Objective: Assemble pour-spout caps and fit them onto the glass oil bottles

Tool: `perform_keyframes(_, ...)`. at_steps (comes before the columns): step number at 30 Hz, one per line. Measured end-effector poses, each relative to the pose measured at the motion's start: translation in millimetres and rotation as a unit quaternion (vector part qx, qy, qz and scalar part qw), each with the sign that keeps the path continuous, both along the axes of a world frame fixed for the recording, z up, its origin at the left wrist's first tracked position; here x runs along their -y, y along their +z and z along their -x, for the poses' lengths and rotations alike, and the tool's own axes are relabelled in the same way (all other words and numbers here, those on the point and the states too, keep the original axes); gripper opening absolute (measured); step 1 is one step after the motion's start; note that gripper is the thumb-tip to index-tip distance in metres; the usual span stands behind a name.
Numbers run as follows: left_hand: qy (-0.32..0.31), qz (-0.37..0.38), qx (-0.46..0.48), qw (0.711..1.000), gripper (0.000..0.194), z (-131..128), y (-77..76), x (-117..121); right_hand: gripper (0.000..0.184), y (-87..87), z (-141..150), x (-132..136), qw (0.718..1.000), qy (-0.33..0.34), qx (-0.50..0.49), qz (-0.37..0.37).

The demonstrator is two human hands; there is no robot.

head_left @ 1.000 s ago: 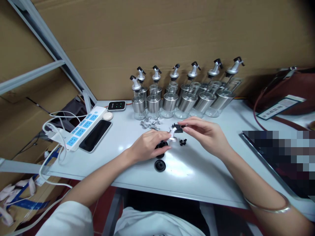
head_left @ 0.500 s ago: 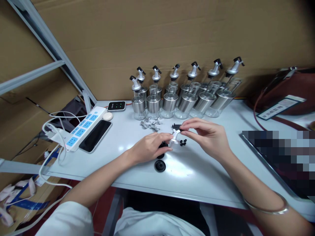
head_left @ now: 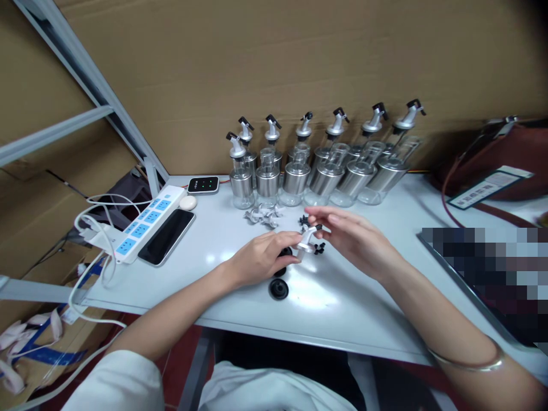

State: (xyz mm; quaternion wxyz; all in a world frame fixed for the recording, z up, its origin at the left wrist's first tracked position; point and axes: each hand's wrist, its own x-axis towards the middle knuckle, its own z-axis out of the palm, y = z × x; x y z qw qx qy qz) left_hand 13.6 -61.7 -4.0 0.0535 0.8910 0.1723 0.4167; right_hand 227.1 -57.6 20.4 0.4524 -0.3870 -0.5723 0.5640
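Note:
My left hand pinches a silver pour spout between thumb and fingers, nozzle pointing up and to the right. A small black piece sits at the nozzle's tip. My right hand is beside that tip, fingers stretched out and apart from the thumb; whether a fingertip touches the black piece is hard to tell. Behind the spout lie small black parts, and further little black pieces lie to its right. Under my left hand are round black stoppers, one partly hidden by the fingers.
Several loose silver spouts lie behind my left hand. Glass and steel bottles stand in rows at the back, several with spouts fitted. To the left are a phone and a power strip; to the right, a brown bag.
My right hand's fingers have opened from their pinch at the nozzle and shifted slightly. The black piece at the tip now shows. My left hand keeps the spout in nearly the same place.

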Motion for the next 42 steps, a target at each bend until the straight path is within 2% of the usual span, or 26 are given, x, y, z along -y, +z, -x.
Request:
perform_keyframes(2,0.000,-0.012,0.000,1.000,0.034,-1,-0.1,0,0.026,-2.7,1,-1,0.996,0.058,-0.028,0.068)
perform_keyframes(5,0.003,-0.023,0.002,1.000,0.033,-1,-1.0,-1,0.022,-5.2,2,0,0.985,0.115,-0.066,0.112)
perform_keyframes(12,0.003,-0.020,0.000,1.000,0.034,-2,-1.0,1,0.022,-1.9,3,1,0.979,0.131,-0.094,0.124)
perform_keyframes(19,0.004,-0.008,0.001,1.000,0.033,-2,1.1,1,0.027,-1.1,7,4,0.981,0.121,-0.103,0.115)
perform_keyframes(24,0.001,0.006,-0.017,1.000,0.031,-1,3.4,2,0.028,-3.7,9,5,0.993,0.102,-0.008,0.059)
perform_keyframes(26,-0.001,0.032,-0.032,0.999,0.040,1,4.6,2,0.024,-3.7,9,5,0.994,0.094,0.017,0.046)
perform_keyframes(29,0.018,0.096,-0.053,0.994,0.055,6,8.5,0,0.028,-3.5,8,4,0.997,0.065,0.015,0.045)
perform_keyframes(30,0.027,0.112,-0.070,0.991,0.055,8,10.1,-1,0.030,-3.5,7,3,0.998,0.046,0.012,0.048)
perform_keyframes(34,0.067,0.130,-0.179,0.973,0.029,12,14.0,-6,0.036,-4.0,3,-1,0.998,-0.013,0.001,0.054)
perform_keyframes(38,0.118,0.156,-0.240,0.951,0.025,9,11.0,-9,0.032,-3.9,2,-3,0.999,-0.022,0.004,0.037)
perform_keyframes(42,0.130,0.169,-0.249,0.945,0.022,7,6.8,-11,0.029,-2.8,1,-2,0.999,-0.024,0.010,0.022)
